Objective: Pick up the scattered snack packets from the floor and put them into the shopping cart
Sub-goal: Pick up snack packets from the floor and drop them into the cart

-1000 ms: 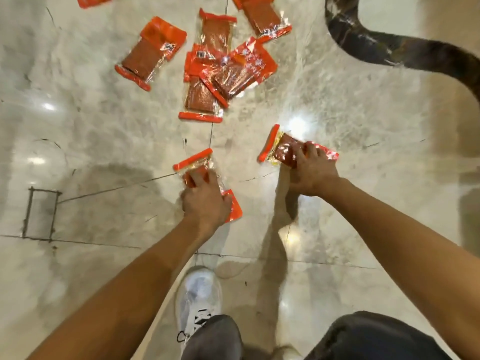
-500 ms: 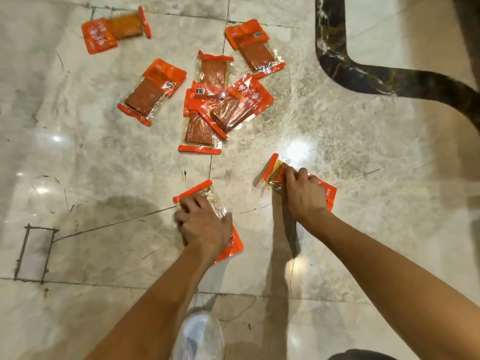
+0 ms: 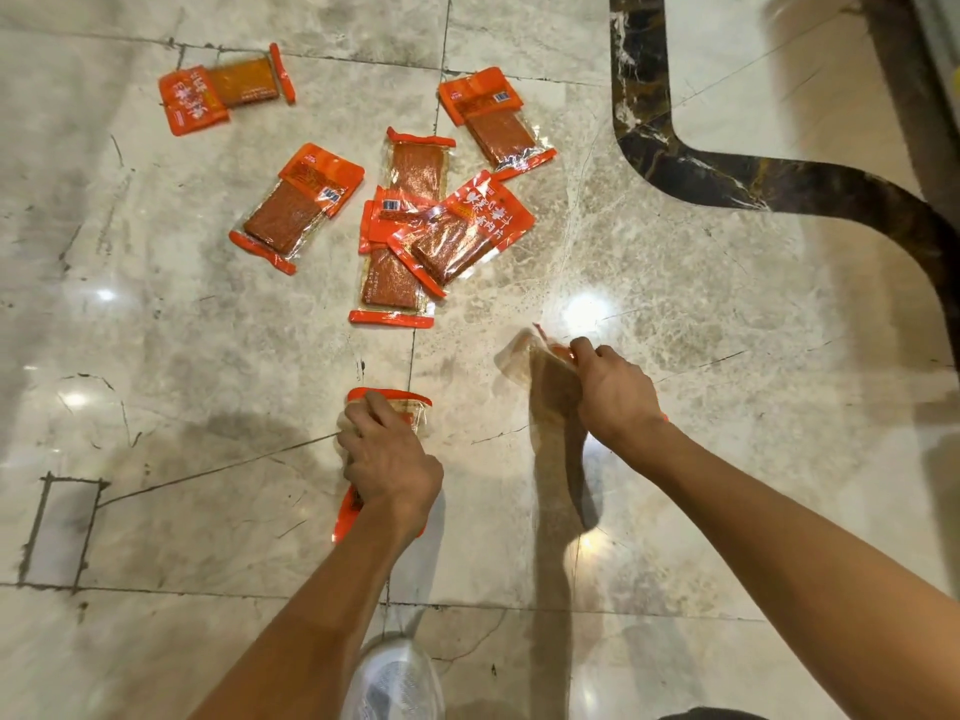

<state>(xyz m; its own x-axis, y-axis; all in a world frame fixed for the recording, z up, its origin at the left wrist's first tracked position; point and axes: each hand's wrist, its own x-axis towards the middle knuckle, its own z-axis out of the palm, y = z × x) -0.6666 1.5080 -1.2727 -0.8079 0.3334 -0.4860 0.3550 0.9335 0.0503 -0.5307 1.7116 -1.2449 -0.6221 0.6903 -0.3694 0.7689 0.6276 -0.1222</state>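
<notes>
My left hand [image 3: 390,459] grips an orange snack packet [image 3: 389,398] whose ends stick out above and below my fingers. Held up off the floor in my right hand [image 3: 615,394] is a second packet [image 3: 540,371], blurred by motion and seen nearly edge-on. Several more orange packets lie on the marble floor ahead: one at the far left [image 3: 223,93], one left of centre [image 3: 298,207], a pile of three overlapping in the middle [image 3: 441,236], and one behind it [image 3: 493,119]. The shopping cart is not in view.
The floor is glossy grey marble with bright light reflections. A dark curved inlay band [image 3: 727,174] runs across the upper right. My white shoe [image 3: 395,678] stands at the bottom centre. A small rectangular floor patch [image 3: 60,532] lies at the lower left.
Both hands have closed on their packets and raised them from the floor. The right packet has tilted up on edge. My view has pulled back, showing more packets at the top.
</notes>
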